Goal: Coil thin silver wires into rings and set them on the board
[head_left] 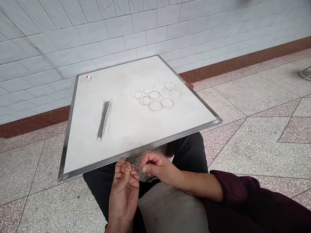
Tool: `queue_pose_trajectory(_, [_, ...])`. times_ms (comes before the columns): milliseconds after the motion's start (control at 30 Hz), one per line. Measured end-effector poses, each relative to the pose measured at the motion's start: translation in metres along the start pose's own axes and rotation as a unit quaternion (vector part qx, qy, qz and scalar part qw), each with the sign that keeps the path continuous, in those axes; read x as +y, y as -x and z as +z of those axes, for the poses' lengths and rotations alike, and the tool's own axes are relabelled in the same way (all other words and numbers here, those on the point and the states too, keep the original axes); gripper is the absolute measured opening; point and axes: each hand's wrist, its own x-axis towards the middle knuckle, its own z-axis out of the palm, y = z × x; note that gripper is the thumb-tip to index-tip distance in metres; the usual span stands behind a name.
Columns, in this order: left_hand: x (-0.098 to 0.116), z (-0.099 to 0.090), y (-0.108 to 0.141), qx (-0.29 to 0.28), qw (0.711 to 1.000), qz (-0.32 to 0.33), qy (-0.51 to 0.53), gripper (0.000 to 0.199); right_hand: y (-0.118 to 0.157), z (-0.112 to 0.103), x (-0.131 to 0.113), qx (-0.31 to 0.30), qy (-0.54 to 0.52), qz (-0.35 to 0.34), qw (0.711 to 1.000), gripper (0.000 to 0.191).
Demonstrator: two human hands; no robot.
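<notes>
Between my two hands, just off the table's near edge, a thin wire ring (135, 143) stands up in a loop. My left hand (126, 186) is palm up, its thumb and fingers pinching the lower left of the ring; a tan wrap covers the tip of one finger. On the right side of the loop, my right hand (156, 166) closes thumb and forefinger on the wire. On the table, to the left, lies a bundle of straight dark wires (104, 119). A cluster of overlapping wire rings (155, 105) is spread right of the middle.
The white table (121, 132) has a grey metal rim and stands by a tiled wall (143, 22). A small white and red object (88, 78) sits at its far left corner. My knees are under the near edge. Metal legs (305, 73) show at far right.
</notes>
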Motion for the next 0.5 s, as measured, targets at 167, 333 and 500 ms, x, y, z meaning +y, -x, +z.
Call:
queue_pose_trajectory(167, [0.0,-0.002,-0.001,0.006,1.0,-0.002,0.021,0.038,0.0,-0.002,0.0,0.018,0.006,-0.031,0.999,0.03])
queue_pose_trajectory(333, [-0.005,-0.001,-0.002,0.04,0.999,0.0,0.025,0.041,0.0,0.001,0.002,-0.03,-0.014,-0.036,0.999,0.027])
queue_pose_trajectory(500, [-0.007,0.003,0.0,0.024,1.0,-0.009,0.004,0.038,-0.001,0.003,0.01,-0.032,-0.021,-0.044,0.998,0.021])
